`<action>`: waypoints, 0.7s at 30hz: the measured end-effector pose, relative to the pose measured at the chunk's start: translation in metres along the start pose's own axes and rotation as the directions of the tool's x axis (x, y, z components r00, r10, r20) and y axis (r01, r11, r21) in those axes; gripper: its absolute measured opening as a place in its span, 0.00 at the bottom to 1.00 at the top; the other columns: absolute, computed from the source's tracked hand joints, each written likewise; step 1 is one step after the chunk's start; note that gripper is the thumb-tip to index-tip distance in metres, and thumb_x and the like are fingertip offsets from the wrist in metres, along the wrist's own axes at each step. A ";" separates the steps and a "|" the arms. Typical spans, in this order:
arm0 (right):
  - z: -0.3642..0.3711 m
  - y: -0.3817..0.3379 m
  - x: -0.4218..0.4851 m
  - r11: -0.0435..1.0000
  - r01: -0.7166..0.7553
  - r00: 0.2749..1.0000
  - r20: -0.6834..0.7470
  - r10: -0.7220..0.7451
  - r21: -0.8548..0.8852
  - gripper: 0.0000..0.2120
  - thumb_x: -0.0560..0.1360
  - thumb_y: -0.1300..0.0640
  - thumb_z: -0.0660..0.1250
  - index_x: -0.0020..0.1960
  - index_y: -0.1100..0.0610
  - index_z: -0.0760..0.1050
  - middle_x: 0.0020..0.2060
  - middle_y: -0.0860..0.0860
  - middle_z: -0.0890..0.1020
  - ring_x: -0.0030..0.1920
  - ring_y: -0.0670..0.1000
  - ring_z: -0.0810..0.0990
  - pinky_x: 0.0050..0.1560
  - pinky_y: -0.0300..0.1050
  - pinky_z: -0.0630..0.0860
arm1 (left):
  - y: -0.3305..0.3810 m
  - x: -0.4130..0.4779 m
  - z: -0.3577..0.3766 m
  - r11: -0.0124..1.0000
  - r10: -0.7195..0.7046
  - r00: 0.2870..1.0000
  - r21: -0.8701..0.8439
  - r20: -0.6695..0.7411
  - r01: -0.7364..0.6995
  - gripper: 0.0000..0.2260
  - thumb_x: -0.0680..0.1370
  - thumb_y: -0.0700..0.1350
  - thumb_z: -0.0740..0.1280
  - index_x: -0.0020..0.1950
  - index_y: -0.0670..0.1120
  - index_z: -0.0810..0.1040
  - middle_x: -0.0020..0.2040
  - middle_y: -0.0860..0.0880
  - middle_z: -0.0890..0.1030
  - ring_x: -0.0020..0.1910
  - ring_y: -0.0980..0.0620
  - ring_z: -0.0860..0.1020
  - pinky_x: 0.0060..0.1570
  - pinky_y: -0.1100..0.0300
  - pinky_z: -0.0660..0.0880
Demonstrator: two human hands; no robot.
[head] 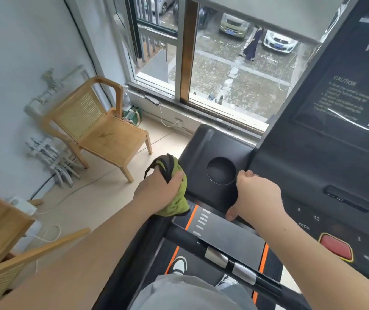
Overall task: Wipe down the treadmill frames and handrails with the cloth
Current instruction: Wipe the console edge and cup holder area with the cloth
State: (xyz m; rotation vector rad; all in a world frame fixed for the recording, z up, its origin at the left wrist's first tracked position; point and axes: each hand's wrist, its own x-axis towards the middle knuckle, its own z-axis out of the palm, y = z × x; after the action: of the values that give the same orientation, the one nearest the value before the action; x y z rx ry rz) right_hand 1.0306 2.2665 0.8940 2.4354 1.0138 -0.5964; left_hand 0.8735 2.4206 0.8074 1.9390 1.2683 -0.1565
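Note:
I stand on a black treadmill whose console (327,171) fills the right of the head view. My left hand (159,189) grips a bunched green and black cloth (178,198) against the left edge of the console's left tray (201,148). My right hand (255,195) grips the near edge of that tray beside the round cup holder (221,171), thumb underneath. A black handrail bar (230,260) with silver pulse sensors crosses below both forearms.
A wooden chair (103,130) stands left of the treadmill near the wall pipes. A window (224,70) lies straight ahead. Another wooden piece of furniture (2,238) sits at the lower left, with cables on the floor. A red stop button (335,247) is on the console.

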 end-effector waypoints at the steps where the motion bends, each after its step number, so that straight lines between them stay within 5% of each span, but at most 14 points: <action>1: 0.000 0.000 0.000 1.000 0.001 1.000 0.000 -0.001 0.005 0.47 0.63 0.38 0.81 0.71 0.57 0.64 0.52 0.49 0.69 0.49 0.52 0.69 0.40 0.48 0.72 | -0.001 0.004 0.000 1.000 -0.017 1.000 0.003 0.008 0.017 0.32 0.80 0.70 0.56 0.74 0.49 0.69 0.64 0.46 0.80 0.62 0.42 0.78 0.63 0.49 0.74; 8: 0.006 0.002 -0.005 0.998 -0.016 0.998 -0.067 0.020 0.057 0.50 0.60 0.35 0.81 0.71 0.54 0.63 0.65 0.48 0.74 0.50 0.52 0.74 0.46 0.48 0.79 | 0.062 0.073 -0.004 0.969 0.097 0.993 -0.224 -0.064 -0.109 0.30 0.83 0.63 0.57 0.80 0.46 0.65 0.74 0.43 0.73 0.73 0.40 0.72 0.71 0.49 0.67; 14: 0.025 0.006 -0.007 0.978 0.035 0.986 -0.166 0.000 0.206 0.57 0.62 0.39 0.82 0.80 0.55 0.56 0.79 0.50 0.64 0.74 0.53 0.69 0.57 0.51 0.78 | 0.022 0.007 0.011 0.966 0.255 0.955 0.007 -0.149 -0.257 0.24 0.81 0.65 0.58 0.73 0.56 0.66 0.63 0.48 0.75 0.59 0.43 0.78 0.54 0.51 0.73; 18: 0.054 0.015 -0.015 0.916 0.116 0.956 -0.293 0.001 0.383 0.57 0.67 0.41 0.81 0.82 0.56 0.50 0.81 0.50 0.59 0.79 0.53 0.61 0.77 0.54 0.62 | -0.049 -0.062 0.013 0.991 0.132 0.981 -0.003 -0.144 -0.134 0.24 0.80 0.68 0.57 0.70 0.56 0.67 0.60 0.50 0.77 0.57 0.44 0.79 0.59 0.46 0.77; 21: 0.068 0.012 -0.026 0.901 0.209 0.912 -0.408 -0.040 0.379 0.51 0.70 0.43 0.79 0.81 0.59 0.54 0.78 0.53 0.65 0.79 0.55 0.61 0.80 0.55 0.58 | -0.068 -0.078 0.012 0.999 0.020 0.993 -0.042 -0.117 -0.025 0.25 0.81 0.68 0.57 0.71 0.53 0.68 0.63 0.49 0.79 0.61 0.43 0.79 0.63 0.47 0.76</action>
State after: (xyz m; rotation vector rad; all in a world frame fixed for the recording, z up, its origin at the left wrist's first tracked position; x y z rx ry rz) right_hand 1.0074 2.2081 0.8550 2.9668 1.3268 -0.4017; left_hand 0.7834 2.3687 0.8009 1.9485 1.3147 -0.0042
